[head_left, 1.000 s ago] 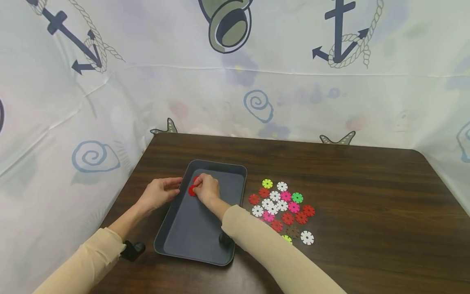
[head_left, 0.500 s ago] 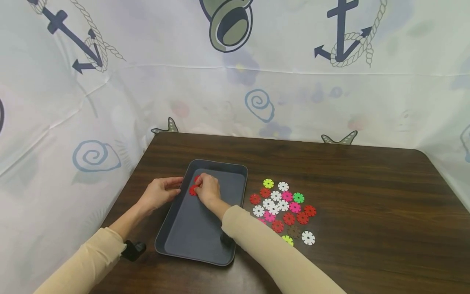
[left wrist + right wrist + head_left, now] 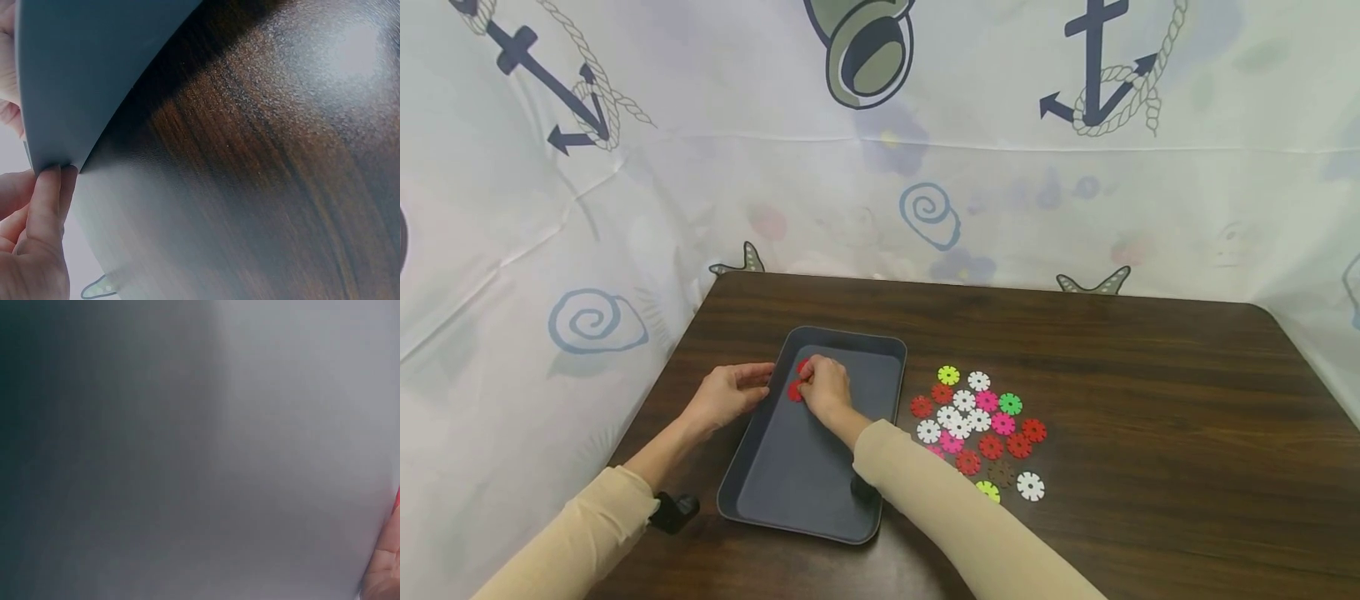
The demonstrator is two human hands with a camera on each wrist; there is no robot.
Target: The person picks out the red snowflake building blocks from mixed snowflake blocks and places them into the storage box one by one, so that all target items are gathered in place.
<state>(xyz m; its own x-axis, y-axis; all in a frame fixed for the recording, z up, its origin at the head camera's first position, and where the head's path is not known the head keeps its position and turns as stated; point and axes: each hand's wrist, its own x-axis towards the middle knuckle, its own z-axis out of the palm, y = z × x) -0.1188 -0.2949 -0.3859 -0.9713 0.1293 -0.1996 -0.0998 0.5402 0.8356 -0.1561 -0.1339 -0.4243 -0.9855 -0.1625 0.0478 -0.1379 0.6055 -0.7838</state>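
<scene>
A dark grey baking tray (image 3: pixel 805 479) lies on the table, left of centre in the head view. My right hand (image 3: pixel 827 388) reaches into its upper left part, thumb and fingers pinching a red notched disc (image 3: pixel 794 391). Another bit of red disc (image 3: pixel 802 365) shows just beyond the fingers, mostly covered by them. My left hand (image 3: pixel 724 398) is at the tray's left side, its fairly straight fingers touching the rim. In the left wrist view those fingertips meet the outer tray wall (image 3: pixel 81 81). Only a sliver of the right hand (image 3: pixel 382 569) appears in the right wrist view.
To the tray's right lies a loose group of notched plastic discs (image 3: pixel 991 447): red, white, pink, yellow, green and brown. The right sleeve (image 3: pixel 955 508) overlaps the nearest ones. A patterned cloth (image 3: pixel 820 208) hangs behind the brown wooden table (image 3: pixel 1150 400).
</scene>
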